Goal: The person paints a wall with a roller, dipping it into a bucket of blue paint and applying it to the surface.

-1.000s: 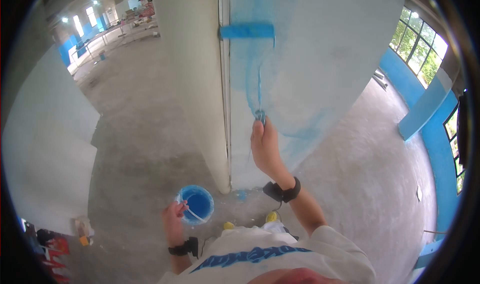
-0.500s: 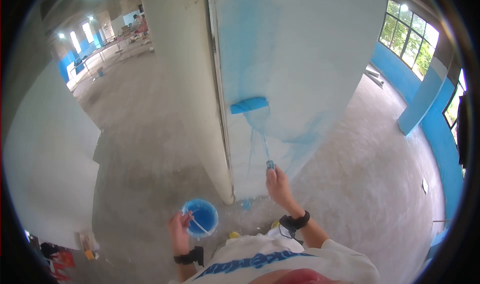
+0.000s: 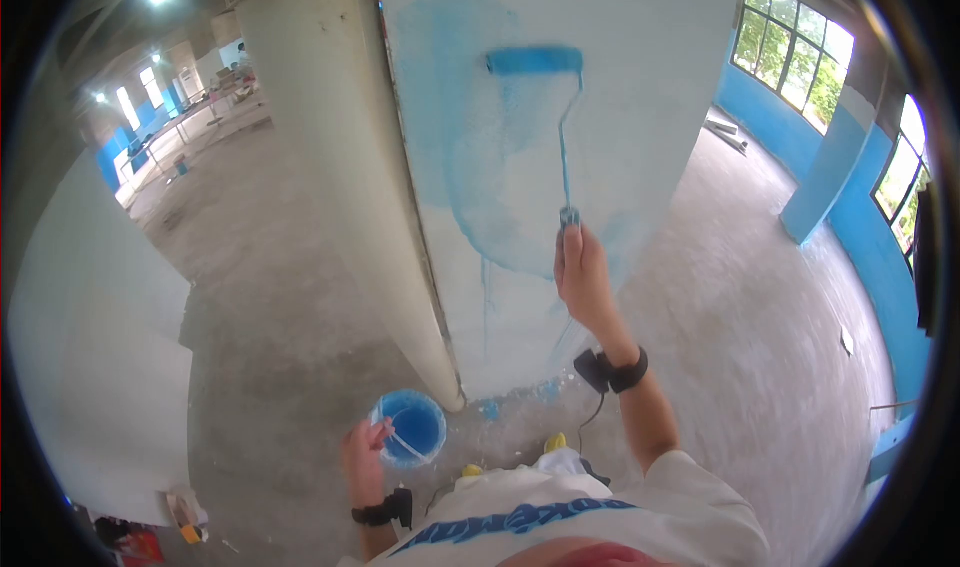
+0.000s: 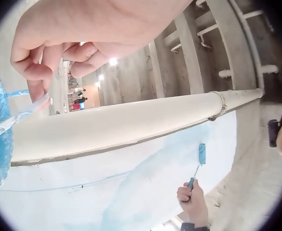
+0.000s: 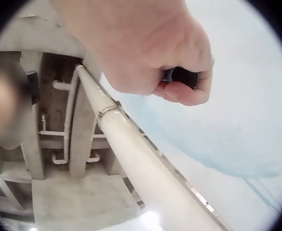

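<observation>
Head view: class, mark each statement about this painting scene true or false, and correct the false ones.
1. The right hand grips the handle of the paint roller. True.
2. The left hand holds the bucket by its thin handle. True.
3. The roller's sleeve rests in the bucket. False: it is against the wall, above the right hand.
4. The paint in the bucket is red. False: it is blue.
</observation>
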